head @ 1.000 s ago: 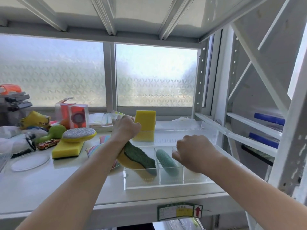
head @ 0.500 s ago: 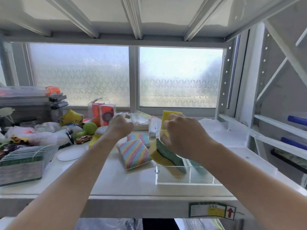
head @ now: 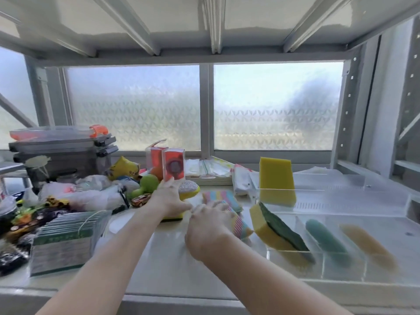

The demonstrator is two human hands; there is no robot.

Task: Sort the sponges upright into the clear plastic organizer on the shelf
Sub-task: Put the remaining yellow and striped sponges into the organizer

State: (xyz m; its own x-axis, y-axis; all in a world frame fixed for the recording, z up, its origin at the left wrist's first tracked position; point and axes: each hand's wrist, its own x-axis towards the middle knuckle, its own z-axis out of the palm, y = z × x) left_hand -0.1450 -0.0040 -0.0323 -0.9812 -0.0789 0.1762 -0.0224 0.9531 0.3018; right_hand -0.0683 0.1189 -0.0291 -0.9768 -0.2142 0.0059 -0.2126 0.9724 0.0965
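Observation:
The clear plastic organizer (head: 386, 277) stands on the shelf at the right. Its front slots hold a yellow sponge with a green scrub face (head: 270, 233) leaning left, a teal sponge (head: 325, 239) and a tan sponge (head: 368, 244). A tall yellow sponge (head: 276, 180) stands upright in the back section. My right hand (head: 211, 226) lies over a pastel striped sponge (head: 239, 226) left of the organizer, fingers curled on it. My left hand (head: 169, 198) rests palm down on a flat yellow sponge (head: 173, 217); its fingers are hidden. A second striped sponge (head: 221, 196) and an oval glitter-topped sponge (head: 189, 188) lie just behind.
Clutter fills the shelf's left: a wrapped stack of packets (head: 66, 239), plastic bags, toy cars (head: 141, 200), a green toy (head: 147, 184), red boxes (head: 173, 163) and stacked grey containers (head: 61, 151). Shelf posts stand at the right, a frosted window behind.
My view has swung left. My right hand left the yellow-green sponge in the organizer and came down onto the striped sponge. My left hand dropped onto the flat yellow sponge.

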